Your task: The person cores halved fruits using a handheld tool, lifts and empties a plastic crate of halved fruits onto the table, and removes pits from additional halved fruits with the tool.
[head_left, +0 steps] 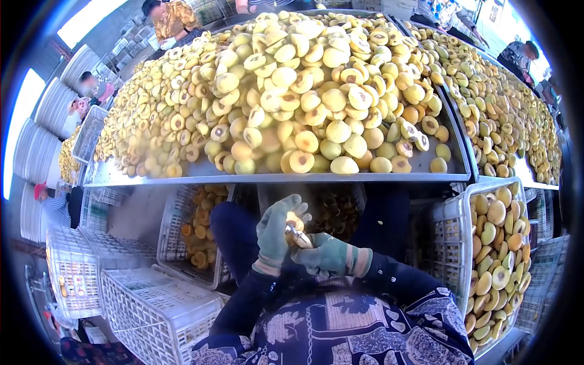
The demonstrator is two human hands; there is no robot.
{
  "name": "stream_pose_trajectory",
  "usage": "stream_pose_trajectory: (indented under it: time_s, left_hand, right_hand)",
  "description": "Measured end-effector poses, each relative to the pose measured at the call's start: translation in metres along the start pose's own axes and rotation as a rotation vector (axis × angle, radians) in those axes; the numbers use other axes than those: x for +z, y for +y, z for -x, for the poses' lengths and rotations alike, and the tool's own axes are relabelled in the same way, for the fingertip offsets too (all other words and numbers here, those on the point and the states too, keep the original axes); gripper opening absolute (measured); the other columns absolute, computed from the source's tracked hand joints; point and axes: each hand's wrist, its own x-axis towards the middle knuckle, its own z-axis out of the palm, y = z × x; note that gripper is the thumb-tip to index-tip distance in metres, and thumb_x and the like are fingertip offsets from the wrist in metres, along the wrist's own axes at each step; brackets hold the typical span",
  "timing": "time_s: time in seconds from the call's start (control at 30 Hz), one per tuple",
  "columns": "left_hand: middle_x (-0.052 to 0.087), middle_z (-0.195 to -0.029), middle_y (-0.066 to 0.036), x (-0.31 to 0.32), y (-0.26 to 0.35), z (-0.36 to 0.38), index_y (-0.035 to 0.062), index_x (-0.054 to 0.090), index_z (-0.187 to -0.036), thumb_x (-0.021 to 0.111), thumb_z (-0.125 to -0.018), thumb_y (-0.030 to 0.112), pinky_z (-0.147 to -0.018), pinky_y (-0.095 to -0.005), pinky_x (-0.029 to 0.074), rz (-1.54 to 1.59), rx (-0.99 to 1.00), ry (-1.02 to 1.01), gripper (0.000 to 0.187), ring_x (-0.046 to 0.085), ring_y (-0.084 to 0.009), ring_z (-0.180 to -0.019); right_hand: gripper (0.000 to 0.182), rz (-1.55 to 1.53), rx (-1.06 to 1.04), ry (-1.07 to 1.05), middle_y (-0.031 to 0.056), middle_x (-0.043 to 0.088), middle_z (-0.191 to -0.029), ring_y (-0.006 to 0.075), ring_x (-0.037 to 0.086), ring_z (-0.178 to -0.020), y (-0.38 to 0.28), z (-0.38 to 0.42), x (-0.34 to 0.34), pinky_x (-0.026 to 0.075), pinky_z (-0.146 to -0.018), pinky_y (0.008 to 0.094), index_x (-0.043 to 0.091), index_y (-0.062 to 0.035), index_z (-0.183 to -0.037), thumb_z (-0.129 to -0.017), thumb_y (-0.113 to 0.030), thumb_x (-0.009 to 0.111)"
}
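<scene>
Both my hands wear green gloves with pale cuffs and meet in front of my body, below the table's edge. My left hand [274,234] is closed around a yellow peach half [295,220], its fingers curled upward. In my right hand [331,254] is a small shiny metal hand tool [298,236], its end against the peach half. The tool's exact kind is hard to make out. Ahead, a large heap of halved yellow peaches [304,91], several showing dark pits or pit hollows, lies on the metal table [292,178].
A white crate [465,243] of peach halves stands at my right. Below the table are a crate of fruit [182,219] and dark scraps [334,213] between my knees. Crates [158,310] stand at the left. Other people [173,24] work around the table.
</scene>
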Motion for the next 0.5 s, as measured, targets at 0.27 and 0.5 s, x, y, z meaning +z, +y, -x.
stream_pose_trajectory:
  time_s: [0.27,0.5]
  left_hand:
    - [0.061,-0.110,-0.012,0.007,-0.003,0.002,0.0005,0.059,-0.117,0.056,-0.095,0.025,-0.082,-0.0339,0.054,-0.063,0.091,0.022,0.033,0.063,-0.0231,-0.092]
    - [0.054,-0.120,-0.014,-0.026,0.029,-0.024,-0.0011,0.058,-0.121,0.061,-0.092,0.012,-0.077,-0.0300,0.057,-0.226,0.503,0.274,0.032,0.065,-0.0226,-0.090]
  right_hand:
    - [0.030,-0.778,0.043,-0.538,-0.0037,0.049,-0.059,0.0031,0.038,-0.039,0.024,-0.014,-0.008,0.034,-0.035,0.0164,0.059,0.0033,-0.103,-0.098,-0.026,0.052]
    - [0.032,-0.845,-0.180,-0.634,-0.0051,0.045,-0.052,0.0032,0.038,-0.037,0.008,-0.005,-0.001,0.036,-0.036,0.0181,0.058,0.0070,-0.104,-0.098,-0.022,0.047]
